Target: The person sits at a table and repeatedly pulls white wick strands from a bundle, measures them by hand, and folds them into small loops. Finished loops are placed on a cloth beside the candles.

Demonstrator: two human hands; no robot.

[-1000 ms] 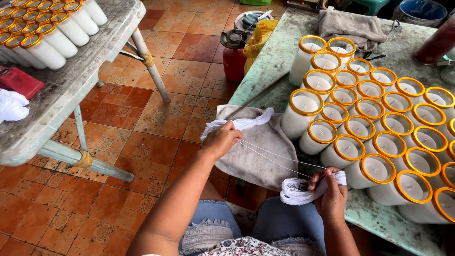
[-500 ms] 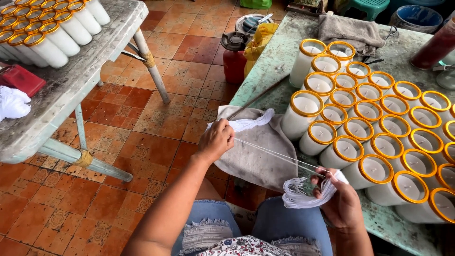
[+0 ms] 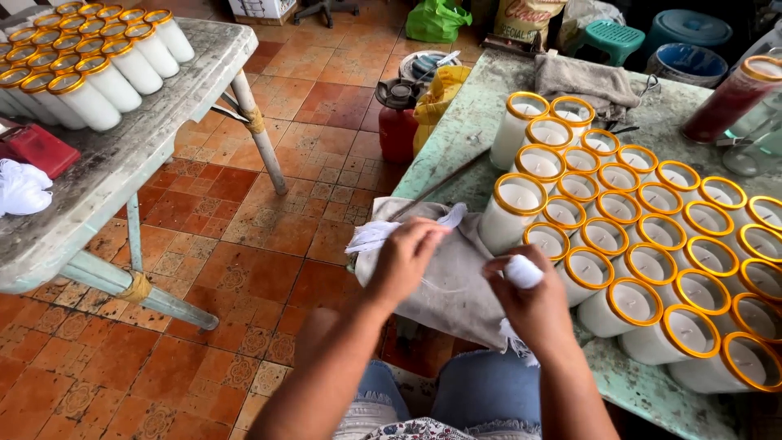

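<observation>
Lower centre of frame: both hands busy with white string over a grey cloth that hangs off the near edge of the green worktable. Left hand closed, fingers pinching the loose white string where it fans out to the left. Right hand closed around a small bunch of the same string, more of it trailing below the wrist. A thin strand runs between the two hands.

Step in hand, as I judge it: gathering string into a compact bundle, the left hand feeding and the right collecting. The next move seems to call for steady tension on the strand so it does not snag on the cloth or brush the nearest candles.

Right half of frame: rows of white candles in gold-rimmed glasses standing close together on the worktable, just beside the hands. Upper left: a second weathered table with more of the same candles, a red box, a heap of white string. Floor of worn orange-red tiles; a red canister stands on it beside the worktable.
</observation>
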